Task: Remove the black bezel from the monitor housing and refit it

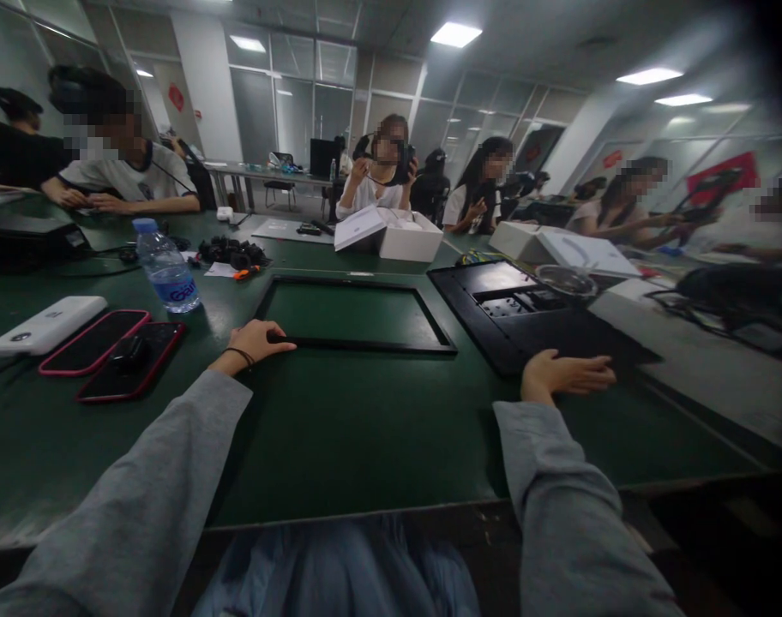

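A thin black rectangular frame [378, 347] lies flat on the green table, its middle open to the tabletop. My left hand [255, 343] is closed around its near left corner, thumb along the front bar. To the right lies a flat black panel [487, 347] with a recessed section and small metal parts in its upper half; it resembles the back of a monitor. My right hand [566, 375] is at the panel's near edge, fingers stretched to the right and holding nothing. Whether it touches the panel I cannot tell.
Left of the frame stand a water bottle [165, 270], two phones [95, 343] with red-pink edges and a white power bank [47, 326]. Tangled black cables [233, 254] lie behind. White boxes [410, 240] stand across the table [365, 437], where several people sit.
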### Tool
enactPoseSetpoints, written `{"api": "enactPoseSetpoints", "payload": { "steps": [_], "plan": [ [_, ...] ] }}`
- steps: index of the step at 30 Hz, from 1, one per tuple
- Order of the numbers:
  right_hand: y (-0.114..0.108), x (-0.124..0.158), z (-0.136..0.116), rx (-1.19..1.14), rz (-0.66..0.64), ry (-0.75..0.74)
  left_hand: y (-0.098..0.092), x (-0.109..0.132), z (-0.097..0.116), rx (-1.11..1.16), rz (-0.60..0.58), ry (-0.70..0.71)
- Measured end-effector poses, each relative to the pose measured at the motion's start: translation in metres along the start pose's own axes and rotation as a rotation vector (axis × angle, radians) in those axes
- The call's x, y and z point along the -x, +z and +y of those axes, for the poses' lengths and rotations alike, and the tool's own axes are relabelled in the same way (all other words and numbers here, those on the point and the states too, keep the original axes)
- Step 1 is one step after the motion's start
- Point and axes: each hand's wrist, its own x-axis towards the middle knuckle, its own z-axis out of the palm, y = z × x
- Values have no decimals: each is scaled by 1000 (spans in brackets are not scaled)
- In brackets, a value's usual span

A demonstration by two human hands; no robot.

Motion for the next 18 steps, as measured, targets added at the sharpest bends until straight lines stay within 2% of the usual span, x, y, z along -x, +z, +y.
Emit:
{"api": "enactPoseSetpoints", "payload": {
  "steps": [3, 6, 8, 14, 18],
  "plan": [
    [-7, -6, 4, -81, 36, 341, 1, -1, 0, 37, -5, -23],
    [-10, -1, 0, -156, -113, 343, 2, -3, -1, 99, 6, -32],
    [-9, 4, -1, -179, -155, 339, 2, -3, -1, 118, 22, -43],
    [6, 18, 2, -205, -113, 362, 0, -3, -3, 149, 98, -78],
    [17, 32, -2, -195, -133, 333, -1, -3, -5, 192, 131, -93]
  ]
}}
